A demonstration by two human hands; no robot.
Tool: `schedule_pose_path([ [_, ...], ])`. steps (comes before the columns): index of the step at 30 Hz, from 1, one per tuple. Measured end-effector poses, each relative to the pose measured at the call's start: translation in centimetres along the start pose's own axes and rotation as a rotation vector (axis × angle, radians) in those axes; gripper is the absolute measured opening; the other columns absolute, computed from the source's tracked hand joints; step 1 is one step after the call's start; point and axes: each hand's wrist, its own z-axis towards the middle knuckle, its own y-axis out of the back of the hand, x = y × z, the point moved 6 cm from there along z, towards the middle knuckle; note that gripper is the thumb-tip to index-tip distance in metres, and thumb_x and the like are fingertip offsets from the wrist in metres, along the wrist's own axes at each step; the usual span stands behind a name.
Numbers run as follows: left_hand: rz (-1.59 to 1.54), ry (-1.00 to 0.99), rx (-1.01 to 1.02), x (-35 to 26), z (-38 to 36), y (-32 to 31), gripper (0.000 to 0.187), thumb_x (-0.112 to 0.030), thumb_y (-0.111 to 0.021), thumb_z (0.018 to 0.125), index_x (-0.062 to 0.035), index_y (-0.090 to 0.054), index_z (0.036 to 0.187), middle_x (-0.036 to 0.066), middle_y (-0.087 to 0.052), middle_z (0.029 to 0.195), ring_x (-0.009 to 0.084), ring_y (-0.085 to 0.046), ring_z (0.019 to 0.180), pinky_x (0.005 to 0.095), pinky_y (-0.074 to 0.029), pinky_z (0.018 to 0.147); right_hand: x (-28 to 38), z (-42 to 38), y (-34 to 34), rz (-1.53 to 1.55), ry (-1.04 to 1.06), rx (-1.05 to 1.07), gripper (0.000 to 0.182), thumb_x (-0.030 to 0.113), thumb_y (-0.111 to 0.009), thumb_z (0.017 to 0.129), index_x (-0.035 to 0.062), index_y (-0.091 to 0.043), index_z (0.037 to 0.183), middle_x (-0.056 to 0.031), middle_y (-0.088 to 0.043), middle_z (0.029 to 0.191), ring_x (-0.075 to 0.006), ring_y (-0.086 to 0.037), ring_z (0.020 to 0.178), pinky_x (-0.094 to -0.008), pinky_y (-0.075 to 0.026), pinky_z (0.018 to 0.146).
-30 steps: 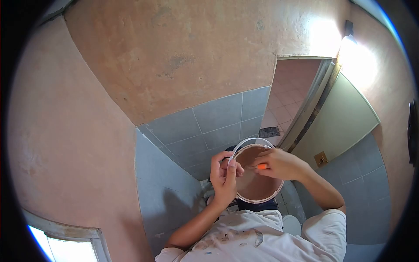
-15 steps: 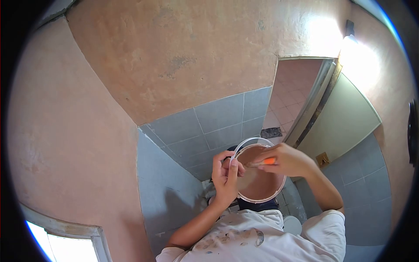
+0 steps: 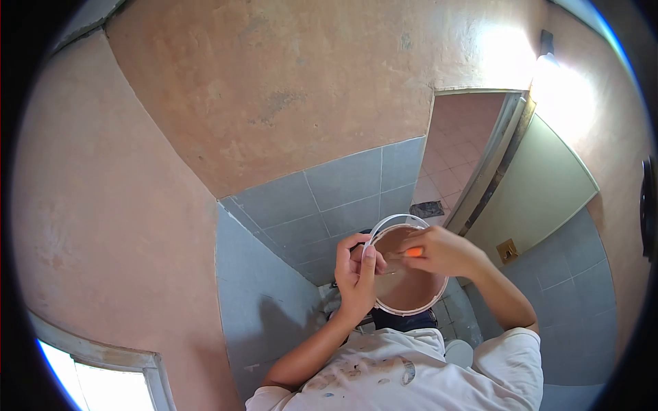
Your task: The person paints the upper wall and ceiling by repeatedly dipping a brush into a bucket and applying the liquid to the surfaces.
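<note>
Left hand (image 3: 358, 277) clenched on the left rim of a white bucket (image 3: 413, 308) of brown paint, thumb over the edge. Right hand (image 3: 442, 252) closed around an orange-handled tool (image 3: 412, 252), held over the paint near the far rim. Bucket sits central, near the chest. Grey tiled wall (image 3: 329, 192) beyond; open doorway (image 3: 459, 151) far right.

From my remote feed: a cramped room with rough terracotta-plastered walls (image 3: 274, 82) above grey tiles (image 3: 329, 185). A pale green door (image 3: 541, 185) stands open by a tiled doorway (image 3: 456, 147); daylight enters a window (image 3: 103, 383) lower left.
</note>
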Motion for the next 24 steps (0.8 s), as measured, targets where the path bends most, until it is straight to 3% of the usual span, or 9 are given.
schedule_pose_path([
  [3, 0.009, 0.003, -0.009, 0.1, -0.1, -0.2, 0.021, -0.015, -0.051, 0.103, -0.0055, -0.045, 0.12, 0.007, -0.06, 0.073, 0.0092, -0.054, 0.063, 0.0244, -0.044, 0.06, -0.5, 0.1, -2.2, -0.169, -0.046, 0.154, 0.029, 0.028, -0.065, 0.085, 0.0072, -0.073, 0.105, -0.0204, -0.07, 0.094, -0.036, -0.065, 0.09, -0.0409, -0.051, 0.084],
  [5, 0.002, -0.003, -0.014, -0.1, 0.1, -0.2, 0.021, -0.015, -0.05, 0.103, -0.0054, -0.045, 0.12, 0.007, -0.06, 0.073, 0.0091, -0.054, 0.063, 0.0242, -0.044, 0.06, 0.0, -0.5, -1.1, 0.026, -0.086, 0.148, 0.029, 0.026, -0.066, 0.086, 0.0067, -0.073, 0.106, -0.0212, -0.069, 0.094, -0.0345, -0.066, 0.085, -0.0401, -0.052, 0.079],
  [6, 0.006, 0.004, -0.025, -0.1, 0.1, -0.1, 0.021, -0.015, -0.05, 0.103, -0.0054, -0.045, 0.12, 0.007, -0.06, 0.073, 0.009, -0.054, 0.063, 0.024, -0.044, 0.06, -0.3, -0.9, -0.1, 0.114, -0.06, 0.085, 0.025, 0.021, -0.068, 0.087, 0.0066, -0.074, 0.106, -0.0184, -0.072, 0.092, -0.0263, -0.07, 0.076, -0.0362, -0.055, 0.072],
  [7, 0.009, 0.014, -0.034, -0.1, -0.1, 0.0, 0.021, -0.015, -0.05, 0.102, -0.0054, -0.045, 0.12, 0.007, -0.06, 0.073, 0.0088, -0.054, 0.063, 0.0238, -0.044, 0.06, -0.2, -1.2, 0.9, 0.117, -0.061, 0.09, 0.025, 0.021, -0.068, 0.087, 0.0066, -0.074, 0.106, -0.0184, -0.072, 0.092, -0.0263, -0.07, 0.076, -0.0362, -0.055, 0.072],
  [9, 0.0, 0.021, -0.037, 0.3, -0.1, 0.2, 0.021, -0.015, -0.051, 0.102, -0.0054, -0.045, 0.12, 0.007, -0.061, 0.073, 0.0088, -0.054, 0.063, 0.0237, -0.044, 0.06, -0.3, -2.4, 3.6, 0.483, -0.142, -0.077, 0.024, 0.016, -0.069, 0.086, 0.0016, -0.074, 0.105, -0.016, -0.073, 0.091, -0.0195, -0.069, 0.065, -0.0308, -0.057, 0.064],
  [15, -0.015, 0.019, -0.041, 0.3, 0.1, 0.0, 0.021, -0.015, -0.051, 0.102, -0.0055, -0.046, 0.12, 0.007, -0.061, 0.073, 0.0086, -0.054, 0.063, 0.0233, -0.044, 0.06, -3.8, -5.2, 5.5, 1.069, -0.024, -0.4, 0.021, 0.007, -0.063, 0.088, -0.0098, -0.069, 0.099, -0.0185, -0.07, 0.084, -0.021, -0.069, 0.058, -0.0287, -0.06, 0.054],
  [19, -0.003, 0.004, -0.043, 0.0, -0.1, 0.1, 0.02, -0.015, -0.051, 0.102, -0.0047, -0.046, 0.12, 0.006, -0.06, 0.073, 0.0084, -0.053, 0.063, 0.0226, -0.044, 0.06, -6.3, -5.4, 3.3, 1.326, 0.056, -0.483, 0.023, 0.011, -0.058, 0.091, -0.0084, -0.064, 0.101, -0.0189, -0.069, 0.086, -0.0214, -0.069, 0.06, -0.0289, -0.06, 0.051],
  [21, -0.006, 0.002, -0.056, 0.2, -0.4, 0.0, 0.021, -0.014, -0.05, 0.102, -0.0042, -0.046, 0.12, 0.006, -0.06, 0.074, 0.0083, -0.054, 0.064, 0.0226, -0.044, 0.06, -7.8, -5.2, 1.5, 1.584, -0.006, -0.733, 0.029, 0.021, -0.054, 0.095, -0.0055, -0.059, 0.106, -0.0178, -0.068, 0.09, -0.0214, -0.069, 0.065, -0.0312, -0.057, 0.05],
  [24, 0.014, -0.037, -0.089, 0.0, -0.6, 0.4, 0.021, -0.012, -0.049, 0.102, -0.0033, -0.046, 0.122, 0.006, -0.06, 0.076, 0.0081, -0.054, 0.066, 0.0225, -0.045, 0.06, -7.0, -4.5, 0.2, 1.455, 0.061, -0.509, 0.031, 0.028, -0.052, 0.098, -0.0009, -0.058, 0.109, -0.0119, -0.065, 0.089, -0.0205, -0.066, 0.073, -0.0335, -0.053, 0.05],
])
